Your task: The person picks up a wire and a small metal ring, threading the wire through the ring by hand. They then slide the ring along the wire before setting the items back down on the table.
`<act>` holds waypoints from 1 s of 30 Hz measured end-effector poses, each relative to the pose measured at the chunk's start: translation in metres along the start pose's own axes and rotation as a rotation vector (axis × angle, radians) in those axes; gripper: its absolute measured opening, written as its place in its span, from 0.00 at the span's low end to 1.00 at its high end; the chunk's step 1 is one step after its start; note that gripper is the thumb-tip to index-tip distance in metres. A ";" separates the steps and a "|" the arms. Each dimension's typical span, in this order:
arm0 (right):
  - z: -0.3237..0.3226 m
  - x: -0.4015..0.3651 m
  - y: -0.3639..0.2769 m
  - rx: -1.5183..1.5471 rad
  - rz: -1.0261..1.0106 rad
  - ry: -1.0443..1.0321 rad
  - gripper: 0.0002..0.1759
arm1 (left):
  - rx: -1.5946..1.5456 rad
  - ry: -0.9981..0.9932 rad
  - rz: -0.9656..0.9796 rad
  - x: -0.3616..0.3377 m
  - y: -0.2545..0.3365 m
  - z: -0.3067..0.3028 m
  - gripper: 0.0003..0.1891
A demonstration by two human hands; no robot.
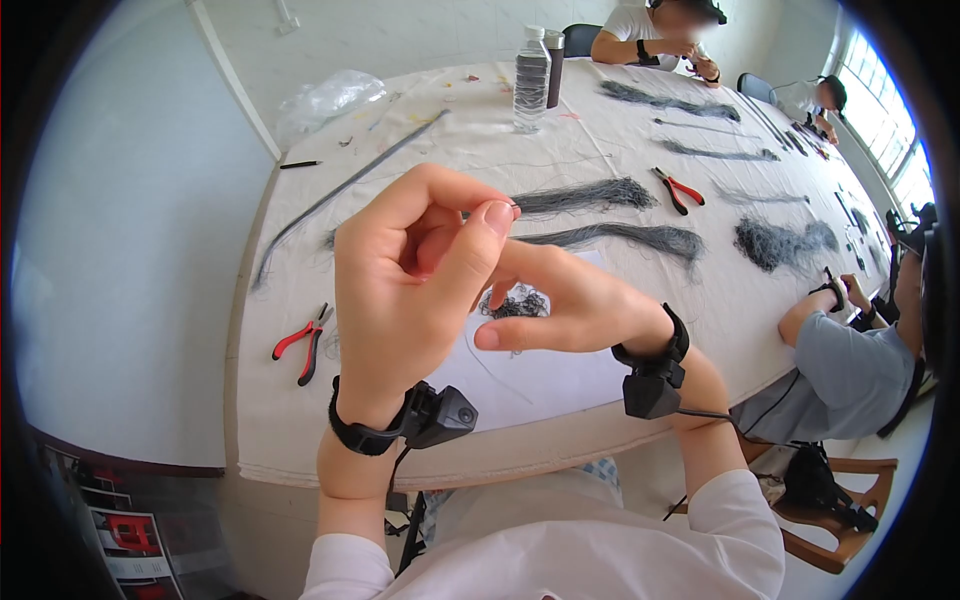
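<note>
My left hand (410, 290) is raised over the table, thumb and forefinger pinched on a thin wire (512, 208) at its tip. My right hand (565, 305) sits just behind and to the right, fingers touching the left hand's fingers and the same fine wire. Below them lies a small tangle of dark wire (518, 303) on a white sheet of paper (540, 375). Both wrists carry black straps with small cameras.
Red-handled pliers (300, 343) lie left of the paper; another pair (680, 190) lies farther back. Bundles of dark wire (585, 195) stretch across the cloth-covered table (300, 430). A water bottle (531, 78) stands at the back. Other people sit at the far end and at the right.
</note>
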State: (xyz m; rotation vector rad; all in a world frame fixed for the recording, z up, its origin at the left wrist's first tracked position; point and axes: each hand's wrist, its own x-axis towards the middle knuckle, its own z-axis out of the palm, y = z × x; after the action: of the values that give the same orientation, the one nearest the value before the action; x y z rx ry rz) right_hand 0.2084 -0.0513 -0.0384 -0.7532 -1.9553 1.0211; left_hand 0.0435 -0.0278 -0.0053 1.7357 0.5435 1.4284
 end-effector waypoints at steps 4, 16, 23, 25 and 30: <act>-0.005 -0.003 -0.010 0.003 0.097 -0.100 0.11 | 0.074 -0.004 0.008 0.005 0.000 -0.009 0.05; -0.121 -0.074 -0.047 0.582 -0.369 0.382 0.16 | 0.113 0.045 -0.101 0.016 -0.003 -0.021 0.07; -0.165 -0.124 -0.054 0.894 -0.694 0.654 0.10 | 0.124 0.040 -0.127 0.017 -0.007 -0.023 0.07; -0.174 -0.136 -0.052 1.059 -0.713 0.706 0.05 | 0.111 0.037 -0.134 0.016 -0.007 -0.022 0.07; -0.183 -0.143 -0.042 1.252 -0.884 0.881 0.02 | 0.106 0.024 -0.133 0.017 -0.010 -0.023 0.07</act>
State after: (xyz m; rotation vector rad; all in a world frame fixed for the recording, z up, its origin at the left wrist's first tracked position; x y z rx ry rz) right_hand 0.4304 -0.1123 0.0112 0.3576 -0.4845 0.8602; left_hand 0.0274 -0.0024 -0.0018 1.7321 0.7452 1.3499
